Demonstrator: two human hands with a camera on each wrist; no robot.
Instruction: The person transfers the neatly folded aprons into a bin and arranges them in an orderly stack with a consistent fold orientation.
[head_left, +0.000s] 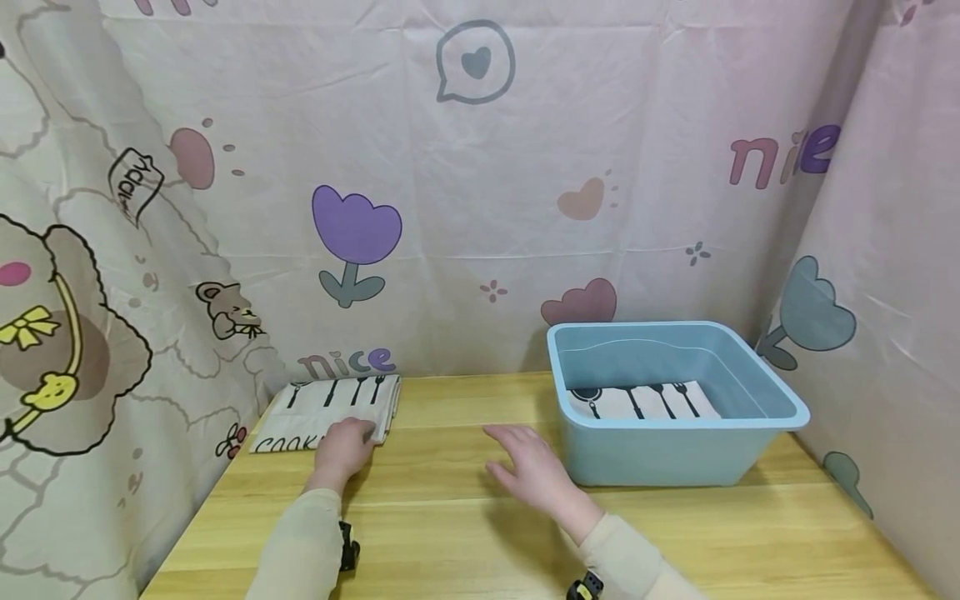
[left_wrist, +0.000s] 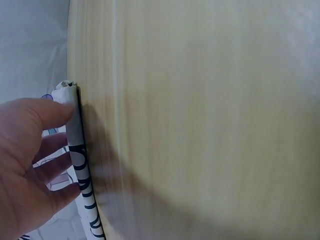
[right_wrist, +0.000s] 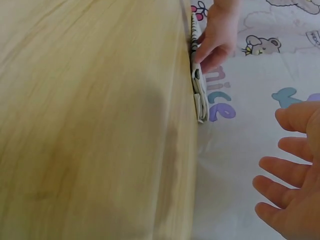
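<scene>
A folded white cloth (head_left: 330, 408) with black cutlery prints and lettering lies flat at the far left of the table. My left hand (head_left: 345, 450) rests on its near right part; in the left wrist view, the thumb (left_wrist: 57, 112) and spread fingertips touch the folded edge (left_wrist: 80, 155). My right hand (head_left: 532, 471) hovers over the middle of the table, fingers spread and holding nothing. To its right stands a light blue plastic basin (head_left: 660, 454). Inside lies another white cloth (head_left: 645, 402) with similar prints, its lower part hidden by the basin's front wall.
The wooden table (head_left: 450, 517) reaches back to a printed curtain (head_left: 465, 167), which also hangs along the left and right sides. The basin's raised rim (head_left: 675, 423) stands close to the table's right edge.
</scene>
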